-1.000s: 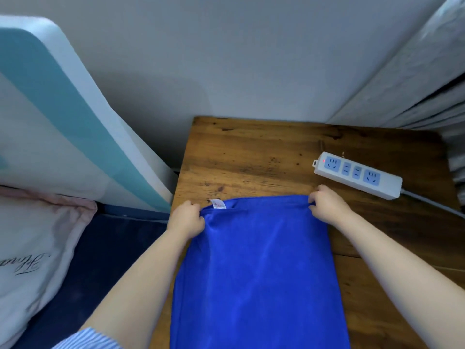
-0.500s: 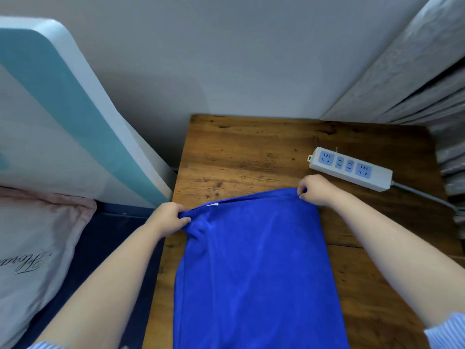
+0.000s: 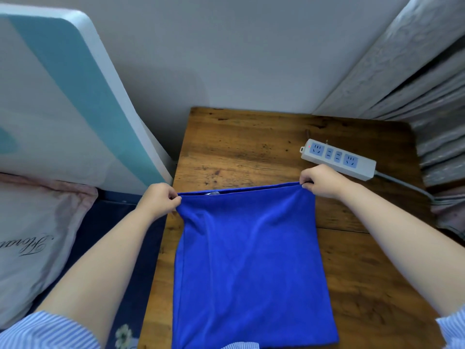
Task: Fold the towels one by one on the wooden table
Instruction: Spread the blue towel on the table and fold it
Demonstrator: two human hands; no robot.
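A bright blue towel (image 3: 249, 268) lies doubled over on the wooden table (image 3: 251, 147), reaching from the table's middle to its near edge. My left hand (image 3: 158, 200) pinches the towel's far left corner, just off the table's left edge. My right hand (image 3: 322, 181) pinches the far right corner. Between the two hands the top layer's far edge is raised a little and pulled taut, and a small white label (image 3: 214, 193) peeks out beneath it.
A white power strip (image 3: 338, 158) with blue sockets lies at the back right, its grey cable (image 3: 407, 185) running off to the right. Curtains (image 3: 427, 96) hang along the right. A white and teal headboard (image 3: 75, 109) and a pillow (image 3: 32, 248) stand left of the table.
Both hands have drawn the towel's far corners apart and slightly up, so the far edge went from slack and curved to straight. The label is now mostly covered.
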